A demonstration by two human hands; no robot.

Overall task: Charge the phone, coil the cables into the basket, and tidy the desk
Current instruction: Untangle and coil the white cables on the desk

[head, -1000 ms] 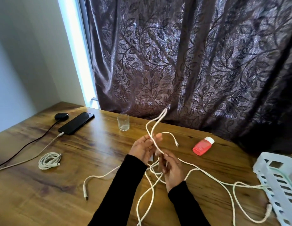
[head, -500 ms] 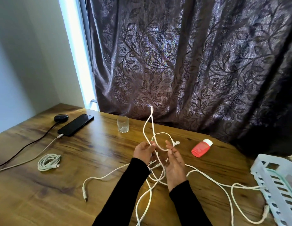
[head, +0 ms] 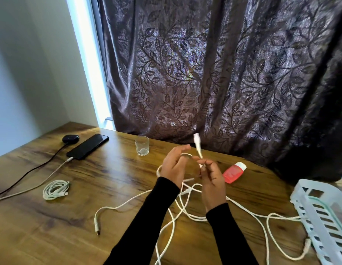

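Your right hand (head: pixel 212 180) pinches the loose white cable (head: pixel 242 209) just below its plug, which sticks up above your fingertips; your left hand (head: pixel 174 167) is half curled with a loop of the same cable around it, grip blurred so I can't tell how tight. The rest trails toward you and right of your right hand to the basket (head: pixel 323 219); phone (head: pixel 88 146) sits plugged in far left of your left hand, coiled cable (head: pixel 55 189) nearer you on that side.
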